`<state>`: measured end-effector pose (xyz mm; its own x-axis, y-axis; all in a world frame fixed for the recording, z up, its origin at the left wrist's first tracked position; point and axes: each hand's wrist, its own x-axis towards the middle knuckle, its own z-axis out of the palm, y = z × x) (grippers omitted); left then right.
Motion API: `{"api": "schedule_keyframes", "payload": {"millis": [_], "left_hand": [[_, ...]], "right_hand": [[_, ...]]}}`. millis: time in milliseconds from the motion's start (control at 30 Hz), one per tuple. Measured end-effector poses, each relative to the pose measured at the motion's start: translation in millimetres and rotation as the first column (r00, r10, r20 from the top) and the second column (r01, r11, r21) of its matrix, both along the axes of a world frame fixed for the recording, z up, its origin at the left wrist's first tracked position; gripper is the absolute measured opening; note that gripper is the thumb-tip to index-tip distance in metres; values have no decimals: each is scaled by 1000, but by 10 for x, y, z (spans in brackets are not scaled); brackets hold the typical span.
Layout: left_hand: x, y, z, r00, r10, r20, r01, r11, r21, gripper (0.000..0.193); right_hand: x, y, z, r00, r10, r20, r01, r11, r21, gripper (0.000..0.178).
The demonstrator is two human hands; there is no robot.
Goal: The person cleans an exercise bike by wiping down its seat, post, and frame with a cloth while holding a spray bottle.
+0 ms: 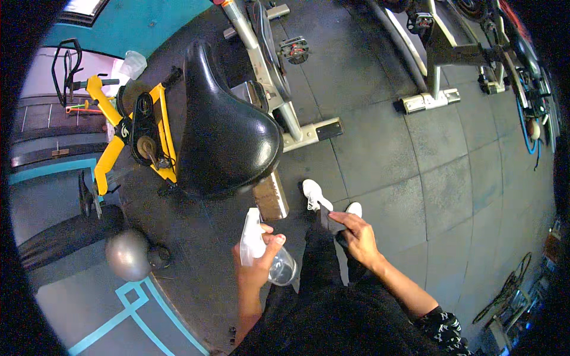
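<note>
My left hand [256, 270] is closed round a spray bottle [282, 272] with a white trigger head and a clear body. Its nozzle points up toward the front of a large black bike saddle [231, 136], a short way off and not touching it. My right hand [359, 237] hovers in front of my legs, its fingers pressed together. Something dark shows by the fingertips and under the palm, but against my black trousers I cannot make out what it is. Below the saddle, part of the exercise bike's metal frame [270, 199] is visible.
A yellow exercise bike [110, 118] stands at the left, with a grey exercise ball [128, 255] nearer me. More bike frames [436, 89] with floor feet stand at the far right. Dark rubber tiles [386, 148] cover the floor; a black cable [504, 291] lies at right.
</note>
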<state>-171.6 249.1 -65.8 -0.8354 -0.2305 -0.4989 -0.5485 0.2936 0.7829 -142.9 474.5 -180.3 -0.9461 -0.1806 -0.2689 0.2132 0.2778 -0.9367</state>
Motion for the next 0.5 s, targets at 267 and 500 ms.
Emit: {"api": "schedule_keyframes", "payload": {"millis": [267, 500], "left_hand": [[-200, 117, -25, 985, 43, -169, -54, 997, -62, 28], [-159, 95, -55, 997, -14, -81, 14, 1000, -1, 70]], "right_hand": [[72, 90, -20, 1000, 24, -10, -23, 999, 39, 54], [80, 79, 10, 1000, 14, -16, -14, 1000, -4, 55]]}}
